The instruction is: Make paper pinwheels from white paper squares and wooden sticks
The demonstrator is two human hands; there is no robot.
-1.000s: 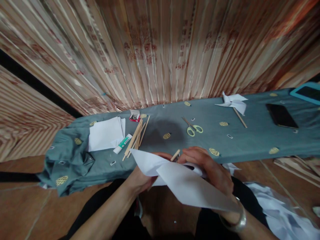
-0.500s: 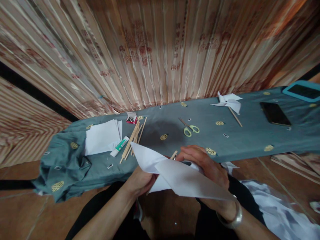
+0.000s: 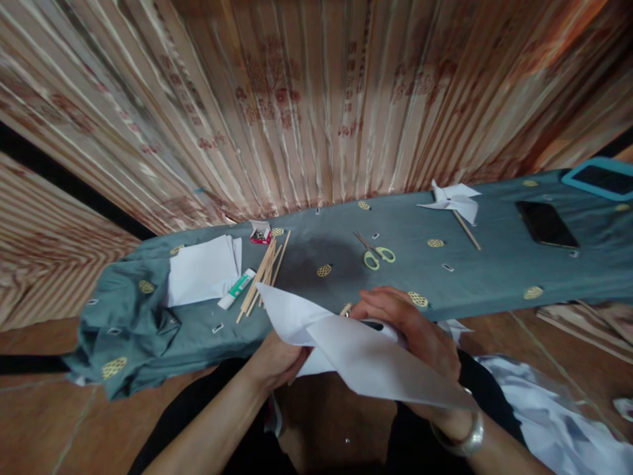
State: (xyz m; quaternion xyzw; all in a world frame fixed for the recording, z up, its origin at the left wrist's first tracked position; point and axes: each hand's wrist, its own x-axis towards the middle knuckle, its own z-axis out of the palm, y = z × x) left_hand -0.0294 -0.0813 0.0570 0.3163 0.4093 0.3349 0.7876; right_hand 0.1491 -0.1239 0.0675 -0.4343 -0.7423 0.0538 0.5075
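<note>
Both hands work close together at the near edge of a table covered with blue-grey cloth (image 3: pixel 494 270). My left hand (image 3: pixel 277 359) grips a folded white paper pinwheel (image 3: pixel 366 359) from underneath. My right hand (image 3: pixel 410 326) rests on top of the paper, fingers curled over its centre. The tip of a thin wooden stick (image 3: pixel 345 309) pokes up between the two hands; the rest of it is hidden. A silver bangle (image 3: pixel 462 439) circles my right wrist.
On the cloth lie a stack of white paper (image 3: pixel 200 270), a glue tube (image 3: pixel 237 289), several wooden sticks (image 3: pixel 264 274), a small red pin box (image 3: pixel 260 233), green-handled scissors (image 3: pixel 376 253), a finished paper pinwheel (image 3: pixel 455 201), a black phone (image 3: pixel 546 224) and a teal-framed tablet (image 3: pixel 596 177). A curtain hangs behind.
My hands and the paper have stayed at the table edge. The stick tip shows less above the paper now, and my right hand has pressed slightly lower over the centre.
</note>
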